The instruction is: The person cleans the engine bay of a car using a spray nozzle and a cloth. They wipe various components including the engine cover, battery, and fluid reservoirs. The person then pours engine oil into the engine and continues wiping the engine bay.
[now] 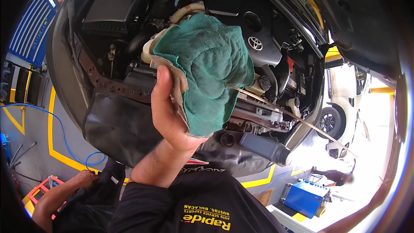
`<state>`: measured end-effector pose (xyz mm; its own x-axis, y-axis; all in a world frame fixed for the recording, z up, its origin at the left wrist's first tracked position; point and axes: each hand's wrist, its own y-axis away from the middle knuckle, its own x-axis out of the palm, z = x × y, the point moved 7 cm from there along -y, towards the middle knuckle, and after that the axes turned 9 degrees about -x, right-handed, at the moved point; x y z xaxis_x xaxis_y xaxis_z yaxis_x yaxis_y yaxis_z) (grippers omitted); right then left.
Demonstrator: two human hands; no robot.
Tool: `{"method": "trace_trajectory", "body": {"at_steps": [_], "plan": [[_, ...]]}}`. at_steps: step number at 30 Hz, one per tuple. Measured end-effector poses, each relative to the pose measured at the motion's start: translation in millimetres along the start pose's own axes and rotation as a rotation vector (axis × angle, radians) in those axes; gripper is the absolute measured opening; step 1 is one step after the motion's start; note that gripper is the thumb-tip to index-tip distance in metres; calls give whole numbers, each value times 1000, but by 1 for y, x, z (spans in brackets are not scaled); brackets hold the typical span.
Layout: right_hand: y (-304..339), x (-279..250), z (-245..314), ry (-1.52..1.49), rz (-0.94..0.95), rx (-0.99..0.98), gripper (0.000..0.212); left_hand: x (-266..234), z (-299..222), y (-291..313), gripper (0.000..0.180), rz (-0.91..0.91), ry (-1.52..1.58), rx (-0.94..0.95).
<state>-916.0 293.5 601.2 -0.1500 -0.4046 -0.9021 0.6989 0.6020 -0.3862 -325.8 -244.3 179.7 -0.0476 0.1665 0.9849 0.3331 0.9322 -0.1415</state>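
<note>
In my left hand (167,111), palm up with the thumb along its edge, lies a bunched green cloth (211,67), with a brownish layer (177,88) under it. A long thin metal rod like a dipstick (297,118) runs from the cloth toward the right. Its far end fades into bright glare. My right hand (383,191) is at the far right rim, and glare hides its fingers, so I cannot see whether it touches the rod. Both are over or beside an open engine bay, with a dark engine cover (224,0) behind the cloth.
A dark grey bottle (264,149) lies on the black cover (125,125) over the car's front. At lower left is a co-worker's hand (88,178) near a blue hose (64,125). A blue tool box (306,198) stands lower right; a white car (345,90) is beyond.
</note>
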Motion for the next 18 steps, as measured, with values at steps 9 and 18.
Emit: {"method": "trace_trajectory", "body": {"at_steps": [9, 18], "plan": [[5, 25, -2, -97, 72, -30, 26, -1, -19, -10, 65, -77, 36, 114], [96, 241, 59, -394, 365, -90, 13, -28, -29, -146, 53, 162, 199, 63]]}}
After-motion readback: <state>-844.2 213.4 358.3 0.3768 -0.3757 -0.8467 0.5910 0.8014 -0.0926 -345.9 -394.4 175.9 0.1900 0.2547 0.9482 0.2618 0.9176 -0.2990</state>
